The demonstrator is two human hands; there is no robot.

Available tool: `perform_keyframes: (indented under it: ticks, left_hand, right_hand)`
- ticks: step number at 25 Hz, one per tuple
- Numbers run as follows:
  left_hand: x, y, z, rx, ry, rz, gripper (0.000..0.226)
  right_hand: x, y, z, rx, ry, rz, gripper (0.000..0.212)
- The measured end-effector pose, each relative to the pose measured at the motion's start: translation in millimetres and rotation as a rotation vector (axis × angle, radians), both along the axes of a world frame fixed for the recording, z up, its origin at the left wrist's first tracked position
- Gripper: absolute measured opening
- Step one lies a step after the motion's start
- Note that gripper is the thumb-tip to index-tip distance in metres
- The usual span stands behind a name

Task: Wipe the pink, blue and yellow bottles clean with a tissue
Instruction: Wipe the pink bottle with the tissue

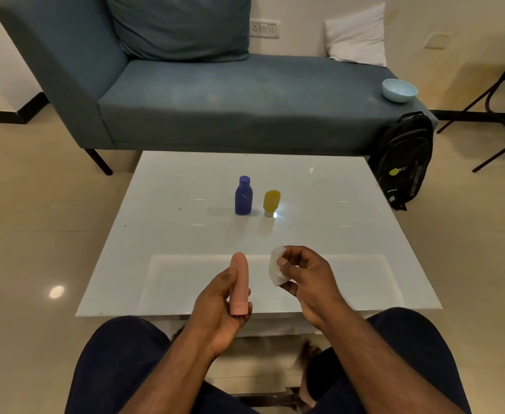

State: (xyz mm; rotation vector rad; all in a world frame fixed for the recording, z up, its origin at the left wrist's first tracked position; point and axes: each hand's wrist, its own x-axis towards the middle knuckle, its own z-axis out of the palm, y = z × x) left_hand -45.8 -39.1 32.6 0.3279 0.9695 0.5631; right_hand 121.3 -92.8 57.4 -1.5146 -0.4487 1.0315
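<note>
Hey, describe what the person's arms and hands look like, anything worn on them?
Both forearms are bare, with no sleeves in view. The left hand and right hand wear no gloves, and no rings, watch or bands show. Dark navy trousers cover the legs below.

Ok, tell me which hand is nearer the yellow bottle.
Right. The right hand, pinching the tissue, is just short of the yellow bottle; the left hand, gripping the pink bottle, sits lower left.

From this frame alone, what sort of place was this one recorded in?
Most likely a living room or lounge in a home or guest flat. A blue-grey sofa with cushions stands behind a low white coffee table, a backpack leans against the sofa's end, and the floor is glossy tile.
</note>
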Motion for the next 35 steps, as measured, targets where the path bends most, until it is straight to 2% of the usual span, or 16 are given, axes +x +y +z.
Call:
perform_keyframes:
  ticks: [4, 9, 17, 21, 24, 35]
  left_hand:
    - [5, 25, 0, 0.291, 0.313, -0.058, 0.035]
    - [22, 71, -22, 0.43, 0.49, -0.114, 0.042]
    - [49, 183, -56, 0.75, 0.775, -0.183, 0.026]
    - [56, 238, -65, 0.855, 0.849, -0.175, 0.02]
    - [56, 263, -76, 0.903, 0.887, -0.246, 0.019]
    - [62, 273, -83, 0.924, 0.913, -0.336, 0.024]
  right_hand:
    - [24, 2, -17, -0.045, 0.053, 0.01, 0.019]
    - [42, 33, -48, -0.115, 0.081, 0.044, 0.022]
    - [59, 56, -91, -0.18, 0.053, 0.136, 0.025]
    - [65, 59, -99, -0.212, 0.048, 0.128, 0.025]
    - [67, 59, -99, -0.22, 0.05, 0.135, 0.023]
    - [67, 63, -104, -0.206, 0.075, 0.121, 0.023]
